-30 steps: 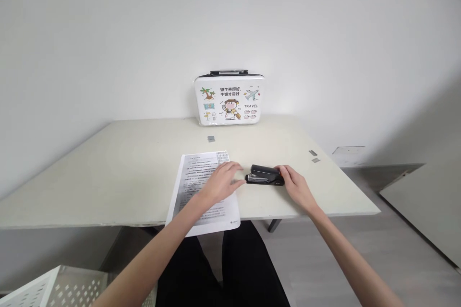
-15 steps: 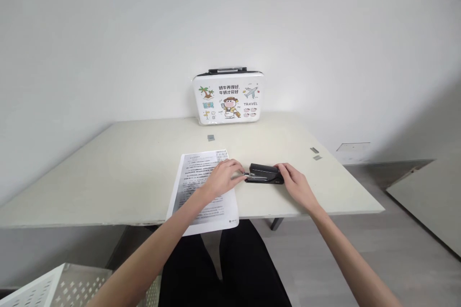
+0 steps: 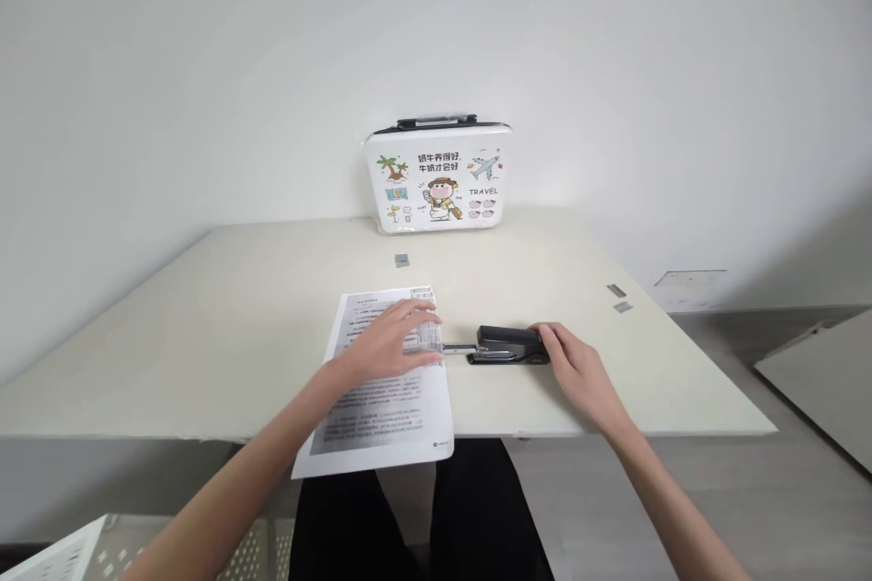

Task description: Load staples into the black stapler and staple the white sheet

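Observation:
A black stapler (image 3: 512, 345) lies on the table, with its slim metal rail (image 3: 460, 349) drawn out to the left. My right hand (image 3: 576, 372) is wrapped round the stapler's right end. At the rail's outer end is my left hand (image 3: 391, 343), thumb and fingers apart on either side of it; whether they touch the rail I cannot tell. Beneath that hand lies a printed sheet of paper (image 3: 381, 431), its lower edge hanging past the table's front edge.
A white cartoon-printed case (image 3: 440, 182) with a black handle stands at the back against the wall. Small grey staple strips lie near it (image 3: 401, 260) and at the table's right (image 3: 619, 299). A white perforated basket (image 3: 92, 545) is below at the left.
The stapler's rail now sticks out much further to the left. My left hand has moved left and its fingers have spread. My right hand keeps its grip on the stapler.

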`<state>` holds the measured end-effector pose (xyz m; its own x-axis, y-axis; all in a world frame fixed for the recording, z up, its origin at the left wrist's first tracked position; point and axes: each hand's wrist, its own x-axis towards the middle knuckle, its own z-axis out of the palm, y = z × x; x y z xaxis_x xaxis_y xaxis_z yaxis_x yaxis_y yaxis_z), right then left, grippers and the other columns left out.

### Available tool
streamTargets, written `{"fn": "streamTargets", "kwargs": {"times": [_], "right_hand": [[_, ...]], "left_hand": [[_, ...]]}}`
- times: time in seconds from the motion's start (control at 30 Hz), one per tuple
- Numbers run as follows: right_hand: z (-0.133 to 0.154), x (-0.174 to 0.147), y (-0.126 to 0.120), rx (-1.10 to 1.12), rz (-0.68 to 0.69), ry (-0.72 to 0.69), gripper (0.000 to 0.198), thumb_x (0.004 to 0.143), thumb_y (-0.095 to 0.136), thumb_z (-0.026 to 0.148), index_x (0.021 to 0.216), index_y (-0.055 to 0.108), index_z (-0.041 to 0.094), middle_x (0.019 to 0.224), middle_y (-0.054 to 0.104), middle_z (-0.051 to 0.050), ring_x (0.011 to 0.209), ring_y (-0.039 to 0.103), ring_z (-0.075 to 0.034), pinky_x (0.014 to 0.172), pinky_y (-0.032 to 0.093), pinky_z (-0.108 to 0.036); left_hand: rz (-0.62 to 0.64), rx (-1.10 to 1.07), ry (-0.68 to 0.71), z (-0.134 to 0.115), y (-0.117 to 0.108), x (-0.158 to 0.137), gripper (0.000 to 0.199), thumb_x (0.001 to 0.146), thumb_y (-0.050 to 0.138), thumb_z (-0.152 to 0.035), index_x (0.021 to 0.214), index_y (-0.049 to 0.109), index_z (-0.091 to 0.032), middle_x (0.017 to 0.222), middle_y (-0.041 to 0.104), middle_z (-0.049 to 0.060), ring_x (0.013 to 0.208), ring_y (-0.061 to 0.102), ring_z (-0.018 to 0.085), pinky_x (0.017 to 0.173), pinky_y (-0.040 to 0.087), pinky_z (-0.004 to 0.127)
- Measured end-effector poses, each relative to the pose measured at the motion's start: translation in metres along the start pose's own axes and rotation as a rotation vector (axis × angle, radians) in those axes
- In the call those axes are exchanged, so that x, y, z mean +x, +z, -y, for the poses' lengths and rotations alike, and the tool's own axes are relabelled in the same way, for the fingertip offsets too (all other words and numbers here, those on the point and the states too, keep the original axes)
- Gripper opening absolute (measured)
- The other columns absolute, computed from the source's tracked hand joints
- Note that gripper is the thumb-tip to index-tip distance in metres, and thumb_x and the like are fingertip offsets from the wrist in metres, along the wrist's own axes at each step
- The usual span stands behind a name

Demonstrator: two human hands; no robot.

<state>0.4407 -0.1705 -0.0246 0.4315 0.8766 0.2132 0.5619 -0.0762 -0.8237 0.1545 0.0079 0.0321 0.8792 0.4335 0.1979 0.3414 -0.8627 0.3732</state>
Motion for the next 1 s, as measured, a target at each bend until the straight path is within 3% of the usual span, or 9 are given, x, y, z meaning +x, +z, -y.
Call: {"fn": "streamTargets", "kwargs": {"times": [0.1,0.23,0.33,0.47,0.6,0.73,0.9,1.0], "right_hand": [[0.002,-0.001,0.001,0.005,0.01,0.009,0.05,0.108,0.036,0.06,0.12,0.073,0.028,0.121,0.078,-0.008,0.101,0.072,-0.028,0.087,0.055,-0.035],[0.003,-0.001,0.002,0.014,0.026,0.04,0.048,0.108,0.036,0.059,0.121,0.073,0.03,0.123,0.077,-0.008,0.104,0.072,-0.03,0.085,0.057,-0.037],[0.002,-0.001,0.003,0.01,0.019,0.042,0.046,0.107,0.037,0.058,0.121,0.073,0.032,0.123,0.077,-0.008,0.106,0.072,-0.031,0.085,0.059,-0.039],[-0.002,-0.001,0.003,-0.007,0.035,0.04,0.045,0.108,0.038,0.055,0.124,0.072,0.03,0.121,0.077,-0.009,0.102,0.072,-0.029,0.083,0.06,-0.037],[-0.003,0.0,0.002,-0.03,0.066,0.042,0.047,0.11,0.037,0.054,0.126,0.071,0.025,0.122,0.076,-0.009,0.101,0.072,-0.026,0.082,0.059,-0.033],[0.002,-0.001,0.002,-0.032,0.06,0.059,0.047,0.11,0.037,0.055,0.123,0.072,0.026,0.119,0.077,-0.007,0.098,0.072,-0.024,0.079,0.057,-0.031],[0.01,-0.002,0.001,-0.037,0.038,0.095,0.048,0.11,0.035,0.055,0.123,0.071,0.027,0.12,0.076,-0.006,0.098,0.072,-0.023,0.08,0.056,-0.03],[0.01,-0.002,0.0,-0.051,0.037,0.078,0.049,0.11,0.035,0.056,0.12,0.072,0.026,0.118,0.077,-0.006,0.099,0.072,-0.023,0.082,0.056,-0.03]], "left_hand": [[-0.122,-0.052,-0.084,0.028,-0.003,0.015,0.034,0.1,0.063,-0.05,0.127,0.065,-0.029,0.139,0.066,0.005,0.132,0.06,0.026,0.116,0.047,0.044],[-0.284,0.075,-0.241,0.077,-0.002,0.044,0.022,0.101,0.057,-0.039,0.114,0.067,-0.024,0.121,0.073,0.006,0.121,0.064,0.027,0.112,0.048,0.045],[-0.314,0.176,-0.34,0.112,-0.002,0.069,0.024,0.098,0.057,-0.032,0.117,0.066,-0.021,0.125,0.071,0.01,0.123,0.062,0.03,0.114,0.046,0.049],[-0.256,0.193,-0.362,0.144,-0.004,0.096,0.036,0.094,0.062,-0.034,0.127,0.066,-0.02,0.137,0.067,0.012,0.131,0.057,0.035,0.115,0.042,0.053],[-0.179,0.175,-0.341,0.155,-0.006,0.107,0.03,0.095,0.059,-0.036,0.12,0.07,-0.024,0.132,0.072,0.007,0.127,0.061,0.033,0.113,0.044,0.05],[-0.148,0.16,-0.316,0.149,-0.006,0.098,0.026,0.095,0.058,-0.04,0.111,0.073,-0.025,0.122,0.073,0.007,0.118,0.064,0.03,0.108,0.047,0.045],[-0.124,0.062,-0.381,0.142,-0.012,0.081,0.044,0.093,0.062,-0.056,0.119,0.071,-0.022,0.116,0.071,0.008,0.106,0.066,0.027,0.099,0.05,0.041],[-0.01,-0.055,-0.401,0.147,-0.021,0.075,0.053,0.094,0.056,-0.058,0.13,0.068,-0.02,0.111,0.071,0.007,0.095,0.067,0.023,0.091,0.052,0.036]]}}
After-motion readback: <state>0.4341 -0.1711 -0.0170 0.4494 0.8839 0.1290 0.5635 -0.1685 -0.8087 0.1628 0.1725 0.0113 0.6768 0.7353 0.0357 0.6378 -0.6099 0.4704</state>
